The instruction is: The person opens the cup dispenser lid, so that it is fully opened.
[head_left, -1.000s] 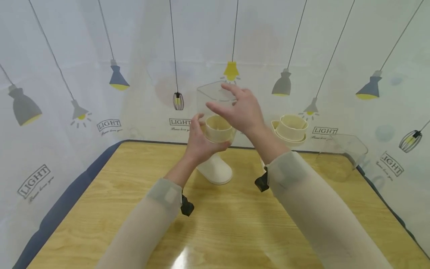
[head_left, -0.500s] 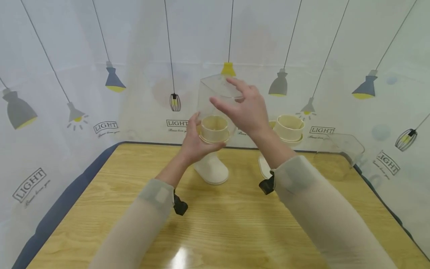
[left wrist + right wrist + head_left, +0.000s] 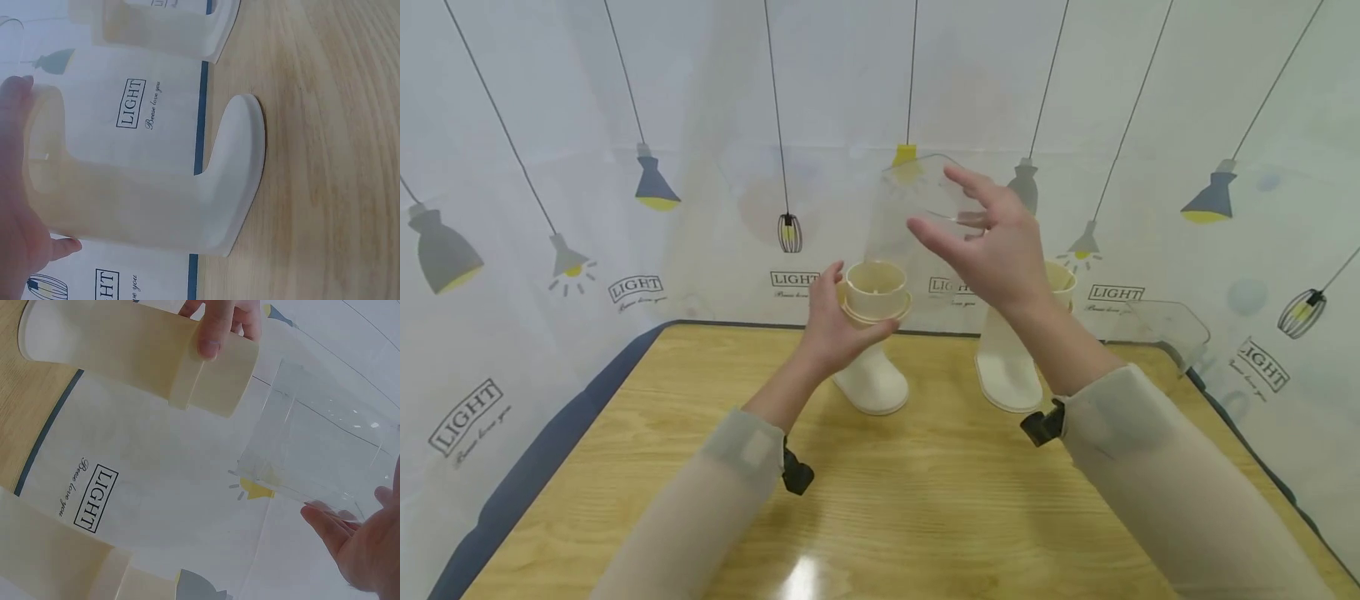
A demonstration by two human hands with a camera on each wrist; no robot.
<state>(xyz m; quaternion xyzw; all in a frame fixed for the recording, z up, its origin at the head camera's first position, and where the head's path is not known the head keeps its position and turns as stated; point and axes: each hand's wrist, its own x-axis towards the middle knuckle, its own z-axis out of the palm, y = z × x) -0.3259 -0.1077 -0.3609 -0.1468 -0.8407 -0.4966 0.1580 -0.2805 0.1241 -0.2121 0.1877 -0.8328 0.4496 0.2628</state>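
In the head view my left hand [image 3: 835, 329] grips a cream boot-shaped stand [image 3: 874, 382] around its collar, just below the raised round rim [image 3: 877, 292]. The stand is upright, its foot on the table. Up and to the right, my right hand [image 3: 1000, 250] holds a clear plastic container [image 3: 898, 196] between thumb and fingers. The right wrist view shows this clear container [image 3: 319, 437] tilted, its wide end apart from the stand's top [image 3: 225, 375]. Seen from the left wrist, the stand [image 3: 131, 194] has a hollow top, with the left fingers and thumb on either side.
A second, similar boot-shaped stand [image 3: 1006, 371] stands to the right, partly behind the right forearm. Another clear container [image 3: 1187, 329] is at the table's back right corner. A lamp-printed curtain [image 3: 722, 192] hangs behind the wooden table [image 3: 910, 508].
My right hand has moved right with the clear container, which has come away from above the left stand. The left hand keeps its grip on that stand. The second stand's foot now shows more.
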